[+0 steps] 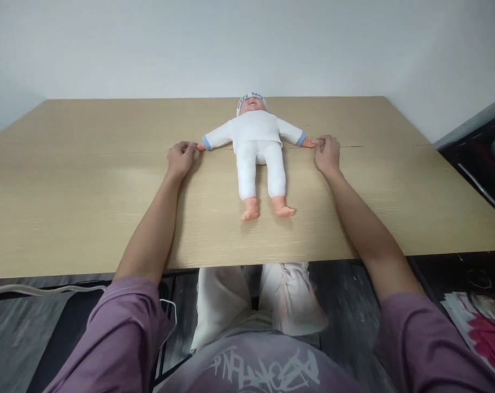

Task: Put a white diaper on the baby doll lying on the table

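Note:
A baby doll (257, 128) in a white top, white trousers and a white cap with blue lettering lies on its back, its bare feet toward me. Both of its arms are spread out sideways, with blue cuffs at the wrists. My left hand (182, 159) is closed in a pinch on the doll's hand at the left. At the other side, my right hand (328, 153) pinches the doll's opposite hand between thumb and fingers. Both my forearms rest low over the wooden table.
The wooden table (87, 218) has a thin seam across it and meets a pale wall (214, 49) at the back. A black object (477, 153) stands at the right edge. Beneath the table are a white cable (46, 289) and a pink cloth-like item (487, 335).

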`<action>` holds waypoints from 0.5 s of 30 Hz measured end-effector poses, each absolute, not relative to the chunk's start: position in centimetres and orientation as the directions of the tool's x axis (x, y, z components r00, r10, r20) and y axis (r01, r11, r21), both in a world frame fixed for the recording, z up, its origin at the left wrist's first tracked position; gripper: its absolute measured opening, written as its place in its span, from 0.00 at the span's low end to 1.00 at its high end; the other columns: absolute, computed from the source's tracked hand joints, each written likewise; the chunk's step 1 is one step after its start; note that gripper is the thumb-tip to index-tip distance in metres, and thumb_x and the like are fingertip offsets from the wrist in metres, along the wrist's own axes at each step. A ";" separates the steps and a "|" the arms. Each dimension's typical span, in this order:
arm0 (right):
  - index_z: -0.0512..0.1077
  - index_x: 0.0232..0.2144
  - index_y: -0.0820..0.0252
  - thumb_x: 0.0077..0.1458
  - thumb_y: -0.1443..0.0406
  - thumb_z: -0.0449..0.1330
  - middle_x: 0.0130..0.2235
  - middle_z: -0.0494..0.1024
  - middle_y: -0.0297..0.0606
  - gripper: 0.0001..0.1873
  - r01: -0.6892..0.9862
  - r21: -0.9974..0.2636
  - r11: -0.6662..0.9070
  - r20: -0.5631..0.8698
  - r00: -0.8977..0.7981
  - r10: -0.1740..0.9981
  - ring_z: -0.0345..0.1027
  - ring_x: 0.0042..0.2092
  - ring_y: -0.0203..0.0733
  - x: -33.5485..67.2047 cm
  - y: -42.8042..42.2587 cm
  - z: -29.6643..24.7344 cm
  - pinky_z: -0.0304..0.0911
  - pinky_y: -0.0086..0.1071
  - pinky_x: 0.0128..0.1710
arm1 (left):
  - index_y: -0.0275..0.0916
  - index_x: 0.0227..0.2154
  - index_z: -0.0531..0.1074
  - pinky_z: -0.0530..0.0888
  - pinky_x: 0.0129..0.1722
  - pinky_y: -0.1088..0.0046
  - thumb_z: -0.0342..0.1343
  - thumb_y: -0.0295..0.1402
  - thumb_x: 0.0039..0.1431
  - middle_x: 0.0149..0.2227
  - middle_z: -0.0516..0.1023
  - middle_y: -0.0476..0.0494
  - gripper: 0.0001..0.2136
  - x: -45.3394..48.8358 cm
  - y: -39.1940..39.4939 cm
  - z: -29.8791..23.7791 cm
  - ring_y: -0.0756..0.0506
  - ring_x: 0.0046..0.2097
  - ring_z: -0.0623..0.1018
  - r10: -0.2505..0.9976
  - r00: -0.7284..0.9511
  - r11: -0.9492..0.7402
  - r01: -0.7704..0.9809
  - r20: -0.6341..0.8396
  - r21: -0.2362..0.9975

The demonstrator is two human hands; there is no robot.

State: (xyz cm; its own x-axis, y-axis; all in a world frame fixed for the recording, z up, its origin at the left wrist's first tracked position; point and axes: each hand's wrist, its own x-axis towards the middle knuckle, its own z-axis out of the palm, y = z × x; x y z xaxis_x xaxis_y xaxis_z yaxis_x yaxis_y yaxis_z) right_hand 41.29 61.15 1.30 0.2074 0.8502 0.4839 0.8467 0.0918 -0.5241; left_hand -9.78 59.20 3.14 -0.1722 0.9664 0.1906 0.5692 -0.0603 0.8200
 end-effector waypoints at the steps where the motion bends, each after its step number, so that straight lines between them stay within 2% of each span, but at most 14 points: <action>1: 0.72 0.49 0.59 0.71 0.64 0.53 0.54 0.79 0.52 0.10 0.839 -0.538 0.082 0.487 0.230 0.842 0.70 0.60 0.53 40.9 60.5 1.4 0.60 0.50 0.69 | 0.32 0.52 0.75 0.66 0.59 0.66 0.51 0.37 0.78 0.55 0.81 0.36 0.13 -9.6 58.6 3.1 0.45 0.54 0.74 0.948 -0.239 -0.053 0.528 0.208 0.847; 4: 0.71 0.50 0.59 0.71 0.64 0.52 0.55 0.80 0.53 0.11 0.801 -0.592 0.094 0.502 0.275 0.820 0.71 0.61 0.53 38.9 57.5 2.6 0.62 0.50 0.68 | 0.36 0.52 0.74 0.68 0.61 0.67 0.52 0.34 0.77 0.57 0.81 0.37 0.10 -8.4 55.9 3.7 0.46 0.56 0.76 0.895 -0.400 -0.035 0.382 0.199 0.923; 8: 0.72 0.55 0.54 0.71 0.57 0.54 0.55 0.80 0.48 0.16 0.696 -0.641 0.322 0.547 0.120 0.828 0.75 0.57 0.52 35.0 48.2 5.7 0.70 0.50 0.64 | 0.42 0.51 0.73 0.73 0.61 0.63 0.52 0.36 0.75 0.62 0.79 0.38 0.09 -5.1 47.5 5.8 0.43 0.59 0.77 0.907 -0.422 0.088 0.238 0.022 0.967; 9: 0.73 0.56 0.51 0.72 0.54 0.54 0.57 0.80 0.47 0.17 0.667 -0.652 0.360 0.549 0.088 0.831 0.75 0.58 0.53 34.4 44.8 6.0 0.71 0.52 0.63 | 0.44 0.51 0.74 0.74 0.61 0.61 0.52 0.39 0.74 0.62 0.79 0.40 0.10 -3.9 44.1 6.0 0.41 0.60 0.77 0.921 -0.387 0.055 0.255 0.049 0.965; 11: 0.76 0.55 0.43 0.71 0.52 0.57 0.57 0.81 0.45 0.16 0.642 -0.665 0.382 0.532 0.048 0.845 0.76 0.59 0.56 34.2 37.2 5.4 0.71 0.56 0.64 | 0.49 0.52 0.75 0.74 0.65 0.56 0.53 0.47 0.74 0.61 0.79 0.43 0.13 -1.4 36.4 5.2 0.37 0.64 0.76 0.933 -0.297 -0.091 0.349 0.202 0.933; 13: 0.80 0.45 0.36 0.63 0.53 0.66 0.45 0.85 0.39 0.08 0.582 -0.647 0.493 0.547 -0.096 0.832 0.79 0.49 0.57 35.1 29.9 2.8 0.74 0.58 0.57 | 0.55 0.50 0.76 0.75 0.63 0.47 0.50 0.51 0.74 0.53 0.81 0.42 0.14 1.1 28.4 2.7 0.33 0.60 0.78 0.901 -0.340 -0.142 0.360 0.271 0.922; 14: 0.81 0.39 0.33 0.57 0.55 0.71 0.38 0.85 0.35 0.07 0.514 -0.649 0.561 0.508 -0.257 0.822 0.79 0.42 0.55 35.8 26.6 1.0 0.76 0.57 0.50 | 0.57 0.45 0.78 0.75 0.59 0.43 0.51 0.54 0.71 0.46 0.81 0.40 0.14 2.2 24.8 0.9 0.31 0.53 0.80 0.921 -0.281 -0.162 0.351 0.269 0.922; 15: 0.81 0.36 0.32 0.52 0.56 0.74 0.35 0.84 0.33 0.09 0.464 -0.675 0.573 0.433 -0.379 0.818 0.78 0.37 0.53 36.5 23.8 -1.0 0.76 0.57 0.46 | 0.59 0.39 0.79 0.76 0.54 0.39 0.56 0.58 0.64 0.39 0.80 0.38 0.14 3.2 21.6 -1.0 0.29 0.46 0.80 0.971 -0.083 -0.181 0.353 0.224 0.918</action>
